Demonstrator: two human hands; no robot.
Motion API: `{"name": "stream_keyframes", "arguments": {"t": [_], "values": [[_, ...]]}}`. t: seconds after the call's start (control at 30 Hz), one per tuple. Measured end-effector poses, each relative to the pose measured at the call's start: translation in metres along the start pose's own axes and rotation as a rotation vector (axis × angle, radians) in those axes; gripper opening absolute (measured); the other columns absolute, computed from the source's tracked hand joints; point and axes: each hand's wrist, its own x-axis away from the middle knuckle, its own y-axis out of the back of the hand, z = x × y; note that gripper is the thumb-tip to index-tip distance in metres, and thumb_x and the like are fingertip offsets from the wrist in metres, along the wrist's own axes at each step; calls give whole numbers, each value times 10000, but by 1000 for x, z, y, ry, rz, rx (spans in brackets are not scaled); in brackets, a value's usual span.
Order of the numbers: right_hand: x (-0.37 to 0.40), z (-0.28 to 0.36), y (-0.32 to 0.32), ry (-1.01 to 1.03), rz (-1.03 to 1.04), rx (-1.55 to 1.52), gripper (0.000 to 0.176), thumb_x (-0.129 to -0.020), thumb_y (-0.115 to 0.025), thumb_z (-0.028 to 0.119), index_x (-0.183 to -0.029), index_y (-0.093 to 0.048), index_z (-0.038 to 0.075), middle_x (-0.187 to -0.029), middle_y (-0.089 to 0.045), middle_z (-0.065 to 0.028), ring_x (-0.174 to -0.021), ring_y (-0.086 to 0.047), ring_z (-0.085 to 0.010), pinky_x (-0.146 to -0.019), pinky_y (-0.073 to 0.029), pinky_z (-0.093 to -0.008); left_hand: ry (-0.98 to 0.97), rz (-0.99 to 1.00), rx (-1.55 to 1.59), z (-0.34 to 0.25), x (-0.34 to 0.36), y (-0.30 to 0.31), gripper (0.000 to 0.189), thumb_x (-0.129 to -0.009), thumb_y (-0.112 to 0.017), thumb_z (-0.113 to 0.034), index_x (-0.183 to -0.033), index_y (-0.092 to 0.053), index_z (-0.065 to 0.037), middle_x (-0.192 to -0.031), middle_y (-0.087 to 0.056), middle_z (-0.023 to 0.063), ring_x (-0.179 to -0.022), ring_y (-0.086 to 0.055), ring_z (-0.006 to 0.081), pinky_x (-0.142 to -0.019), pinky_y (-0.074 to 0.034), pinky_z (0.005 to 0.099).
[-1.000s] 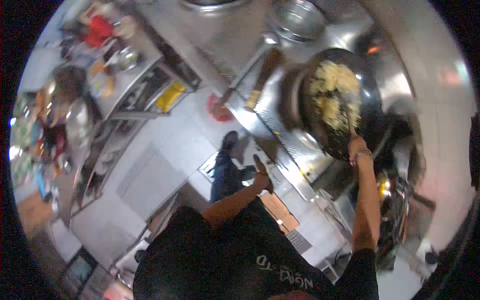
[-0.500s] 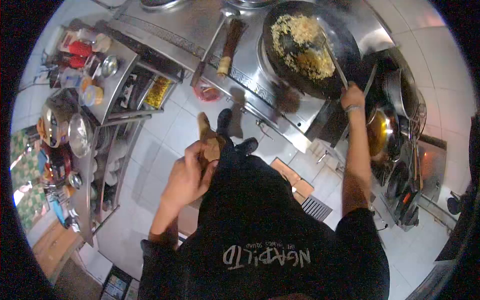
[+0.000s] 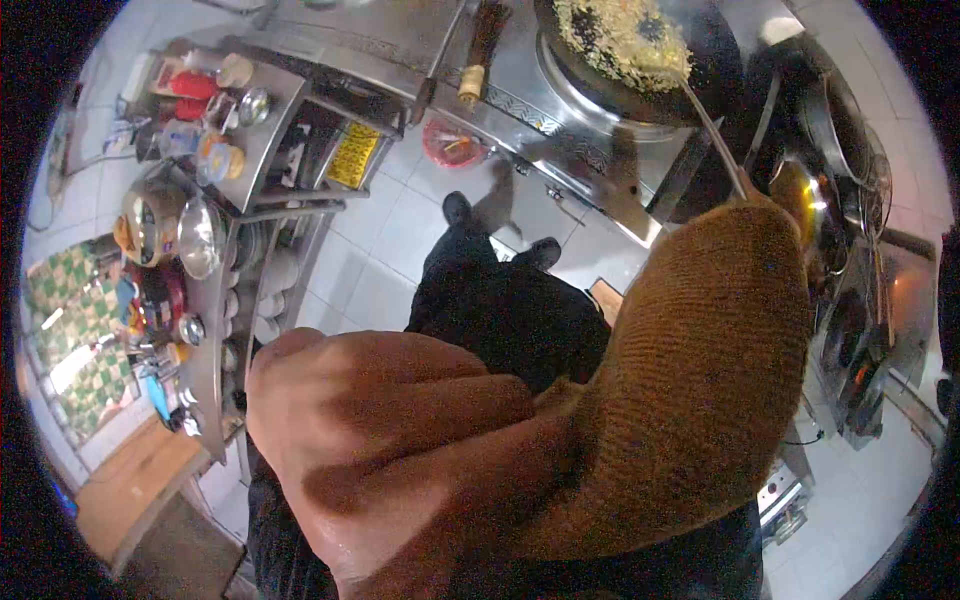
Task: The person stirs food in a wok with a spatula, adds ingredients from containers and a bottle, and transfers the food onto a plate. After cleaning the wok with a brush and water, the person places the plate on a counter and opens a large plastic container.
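Note:
Close to the camera, my left hand (image 3: 390, 430) is closed on a brown ribbed knit cloth (image 3: 700, 370), which bulges out to the right and covers much of the view. My right hand is hidden, apparently behind the cloth. Past the cloth's upper edge runs the metal handle of a ladle (image 3: 715, 140), its far end in the fried rice (image 3: 620, 40). The rice lies in a large dark wok (image 3: 722, 60) on the stove, partly cut off by the top of the view.
A steel stove counter (image 3: 400, 75) runs along the top, with a bamboo brush (image 3: 475, 75) on it. Left stands a steel rack (image 3: 290, 110) with jars and bowls. A pan of yellow oil (image 3: 805, 200) and other pans are at right. A red basket (image 3: 452, 143) sits on the tiled floor.
My left hand has risen with the brown cloth from beside my legs to just before the camera. My right hand, earlier visible on the ladle, is now hidden. The wok sits higher in view.

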Motion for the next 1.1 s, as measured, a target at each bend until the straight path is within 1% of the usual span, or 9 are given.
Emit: {"name": "stream_keyframes", "arguments": {"t": [0.07,0.4,0.53,0.57,0.6,0.7,0.77,1.07,1.1], "values": [[22,17,57,-42,58,57,260,-814,-523,243,-970,-594,48,-937,-606,-217,-892,-586,-360,-768,-472,-461,15,-15,32,3,3,0,247,-527,-608,-217,-696,-637,-40,-616,-594,84,-477,-552,175,-394,-427,254],[-158,98,-38,-158,-11,-158,330,-834,-501,271,-1064,-543,39,-990,-583,-242,-955,-550,-393,-812,-450,-441,105,17,77,33,31,51,234,-568,-619,-208,-728,-625,-37,-620,-584,82,-466,-549,182,-394,-421,259],[-162,93,-47,349,-57,60,462,-801,-557,196,-1245,-460,113,-1084,-556,-222,-1005,-544,-361,-860,-435,-397,155,5,82,55,48,93,240,-592,-620,-212,-750,-621,-32,-625,-580,85,-472,-552,188,-399,-421,263],[-129,120,12,219,327,-89,519,-822,-507,305,-1292,-391,120,-1249,-449,-204,-1092,-474,-369,-902,-415,-413,163,-2,82,62,52,104,241,-598,-621,-214,-755,-619,-31,-626,-579,85,-473,-553,190,-401,-421,264],[-117,109,18,318,130,263,468,-790,-560,177,-1235,-467,65,-1085,-563,-218,-989,-569,-324,-833,-454,-376,172,1,88,69,58,112,243,-604,-621,-215,-760,-618,-29,-627,-577,86,-474,-554,191,-402,-421,265],[-142,60,19,240,297,97,408,-789,-548,197,-1151,-515,13,-1053,-564,-241,-954,-575,-354,-805,-469,-397,202,2,101,91,65,135,247,-622,-622,-218,-776,-615,-25,-631,-574,88,-478,-556,196,-406,-421,268],[-183,53,-17,280,179,557,361,-806,-522,229,-1091,-525,7,-1014,-572,-247,-894,-590,-360,-750,-482,-421,215,29,128,97,71,145,251,-634,-623,-220,-787,-612,-22,-633,-572,90,-481,-558,199,-409,-421,269],[-59,105,-81,-14,-230,-209,348,-852,-501,356,-994,-575,47,-880,-609,-229,-819,-588,-403,-702,-469,-437,498,354,330,156,106,156,307,-713,-636,-149,-960,-532,0,-675,-556,126,-545,-564,307,-472,-445,375],[-39,131,-91,-269,-196,-183,402,-851,-484,404,-943,-583,25,-848,-604,-246,-800,-585,-418,-696,-464,-453,537,291,307,172,128,134,358,-731,-629,-126,-1034,-489,1,-698,-559,141,-577,-567,342,-497,-451,410]]}}
